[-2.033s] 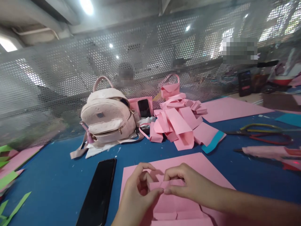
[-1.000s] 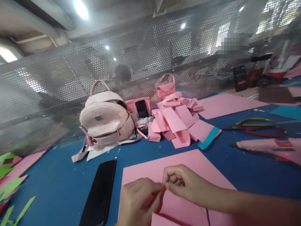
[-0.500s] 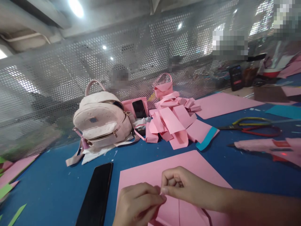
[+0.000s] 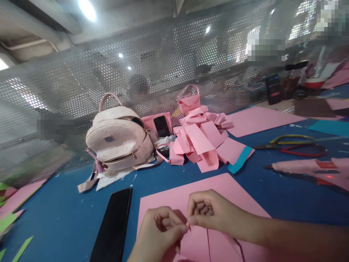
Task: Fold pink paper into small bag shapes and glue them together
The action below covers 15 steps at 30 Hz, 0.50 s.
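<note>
Far L: green scraps [image 4: 23, 249] on the blue tabletop [image 4: 65, 214], prob. offcuts set apart from the work. Dark phone [image 4: 111, 223] lies flat just L of the pink sheet [image 4: 163, 198], presumably within reach but off the paper. Backpack [image 4: 120, 138] stands further back, maybe so it's out of the way. L grip [image 4: 160, 227]: thumb + fingertips pinching the upper L edge of the folded pink piece [image 4: 195, 240], which is over the sheet, low btwn the two grips. R grip [image 4: 211, 213]: thumb against curled index, pinching same edge; tips right beside L's, prob. for fine control. Paper pile [image 4: 201, 140] behind. Scissors [image 4: 276, 145] and what looks like a glue gun [image 4: 302, 167] have handles R-ward, likely for R-side pickup.

Hard to see: scraps cut off at L; piece's near end out of frame; contact pts under fingertips hidden; gun's rear cut off at R.
</note>
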Each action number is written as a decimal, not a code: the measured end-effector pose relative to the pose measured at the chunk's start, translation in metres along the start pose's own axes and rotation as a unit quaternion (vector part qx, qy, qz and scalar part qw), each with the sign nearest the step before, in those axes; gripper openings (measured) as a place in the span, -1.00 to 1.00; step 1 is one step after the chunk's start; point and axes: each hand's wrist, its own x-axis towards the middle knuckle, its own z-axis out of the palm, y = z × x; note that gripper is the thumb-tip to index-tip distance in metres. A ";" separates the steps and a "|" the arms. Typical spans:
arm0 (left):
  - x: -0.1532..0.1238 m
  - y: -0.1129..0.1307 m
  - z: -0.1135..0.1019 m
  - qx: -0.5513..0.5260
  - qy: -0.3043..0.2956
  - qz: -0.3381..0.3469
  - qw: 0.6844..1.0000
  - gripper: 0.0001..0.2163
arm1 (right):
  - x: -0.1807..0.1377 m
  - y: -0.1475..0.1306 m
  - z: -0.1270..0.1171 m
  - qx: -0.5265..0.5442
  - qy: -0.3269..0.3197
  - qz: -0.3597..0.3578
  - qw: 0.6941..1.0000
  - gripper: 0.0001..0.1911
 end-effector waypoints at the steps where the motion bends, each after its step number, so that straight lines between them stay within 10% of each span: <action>1: 0.001 0.000 -0.002 -0.004 0.013 0.003 1.000 -0.69 | 0.000 -0.001 -0.003 -0.003 0.010 -0.006 1.000 -0.78; 15: 0.017 -0.001 -0.030 -0.044 0.132 0.141 0.980 -0.68 | 0.011 -0.002 -0.027 -0.041 0.073 0.019 0.996 -0.73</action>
